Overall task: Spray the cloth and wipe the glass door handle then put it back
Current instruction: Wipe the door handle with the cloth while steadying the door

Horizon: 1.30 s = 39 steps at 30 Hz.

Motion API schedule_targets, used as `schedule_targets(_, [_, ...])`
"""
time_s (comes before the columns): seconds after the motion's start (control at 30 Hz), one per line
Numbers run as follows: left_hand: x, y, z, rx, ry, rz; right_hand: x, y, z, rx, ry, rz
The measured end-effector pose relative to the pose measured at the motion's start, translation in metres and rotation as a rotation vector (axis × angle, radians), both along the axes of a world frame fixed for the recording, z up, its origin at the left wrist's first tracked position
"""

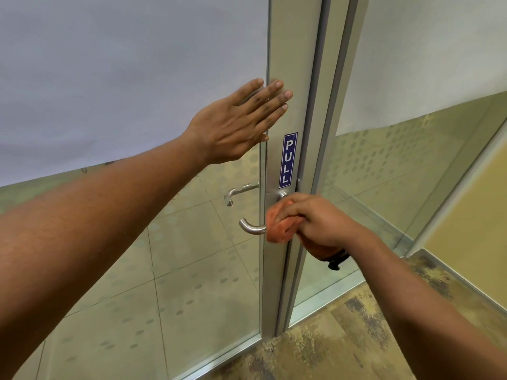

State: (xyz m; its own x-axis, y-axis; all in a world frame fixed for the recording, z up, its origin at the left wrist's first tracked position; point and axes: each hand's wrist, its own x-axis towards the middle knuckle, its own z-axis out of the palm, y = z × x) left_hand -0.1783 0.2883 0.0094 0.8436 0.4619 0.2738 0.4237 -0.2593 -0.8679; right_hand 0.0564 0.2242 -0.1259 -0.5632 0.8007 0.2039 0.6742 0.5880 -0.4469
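A steel lever handle [251,227] sticks out from the metal frame of the glass door [277,58]. My right hand [319,223] is closed around an orange cloth [279,224] and presses it onto the handle near its base; only the curved free end of the handle shows. My left hand [241,122] lies flat with fingers spread against the door frame, above a blue PULL sticker [288,160]. A dark object [336,260] pokes out below my right wrist; I cannot tell what it is. No spray bottle is in view.
A second handle [238,193] shows through the glass on the far side of the door. Frosted film covers the upper glass. A fixed glass panel [411,165] stands to the right of the door. Mottled carpet [343,338] lies underfoot.
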Motion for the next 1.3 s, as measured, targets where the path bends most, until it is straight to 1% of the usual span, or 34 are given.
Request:
schedule_targets(0.1, [0.000, -0.001, 0.001, -0.006, 0.002, 0.011, 0.019, 0.011, -0.001, -0.036, 0.150, -0.109])
schedule_targets(0.17, [0.001, -0.001, 0.001, -0.004, 0.005, 0.013, 0.023, 0.018, -0.004, -0.110, 0.237, -0.175])
schedule_targets(0.27, [0.001, -0.001, 0.000, -0.001, 0.008, 0.009, 0.018, 0.023, -0.011, -0.242, 0.342, -0.201])
schedule_targets(0.4, [0.001, 0.000, 0.000, 0.011, 0.009, 0.001, 0.007, 0.025, -0.027, -0.336, 0.423, -0.226])
schedule_targets(0.57, [0.001, 0.000, 0.000, 0.013, 0.001, -0.014, 0.001, 0.016, -0.036, -0.540, 0.716, -0.324])
schedule_targets(0.63, [0.001, 0.001, -0.001, 0.017, -0.001, -0.023, 0.000, 0.014, -0.038, -0.573, 0.764, -0.356])
schedule_targets(0.8, [0.000, 0.001, -0.001, 0.024, -0.001, -0.027, -0.008, 0.008, -0.040, -0.547, 0.739, -0.432])
schedule_targets(0.97, [0.000, 0.002, -0.002, 0.024, 0.003, -0.034, -0.017, 0.001, -0.033, -0.423, 0.572, -0.483])
schedule_targets(1.1, [-0.001, 0.003, -0.002, 0.049, 0.004, -0.058, -0.024, -0.005, -0.030, -0.322, 0.476, -0.545])
schedule_targets(1.3, [-0.001, 0.003, -0.002, 0.038, -0.002, -0.061, -0.033, -0.010, -0.020, -0.246, 0.224, -0.579])
